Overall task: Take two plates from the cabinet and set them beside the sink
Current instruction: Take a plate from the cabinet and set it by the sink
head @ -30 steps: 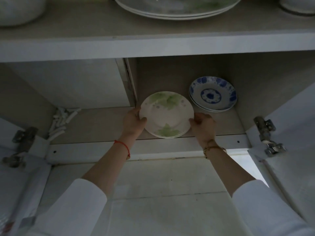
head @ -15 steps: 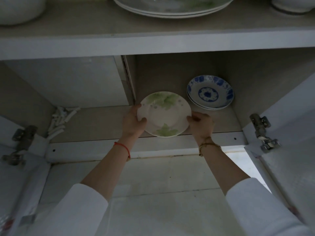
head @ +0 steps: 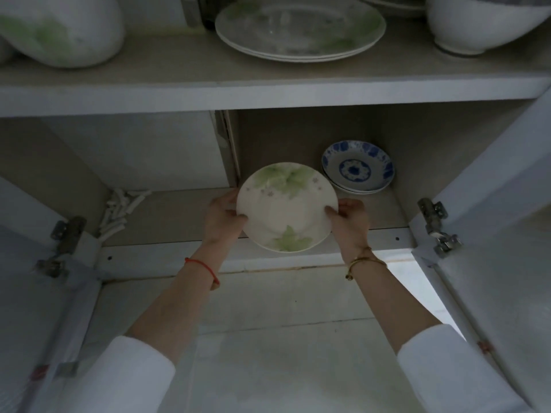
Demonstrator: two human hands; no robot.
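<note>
A white plate with green leaf prints [head: 287,208] is held tilted toward me at the front edge of the lower cabinet shelf [head: 167,213]. My left hand [head: 222,217] grips its left rim and my right hand [head: 350,220] grips its right rim. I cannot tell whether a second plate lies stacked under it. Behind it to the right, a short stack of blue-and-white patterned plates [head: 357,168] rests on the same shelf.
Both cabinet doors stand open, with hinges at left [head: 64,234] and right [head: 436,225]. The upper shelf [head: 268,93] carries large green-print plates [head: 298,28], a white pot [head: 62,28] and a bowl [head: 480,22]. White stick-like pieces [head: 119,210] lie on the lower shelf's left.
Both hands have drawn the green-leaf plate off the shelf toward me and tilted it up. The view has tipped upward, showing more of the upper shelf.
</note>
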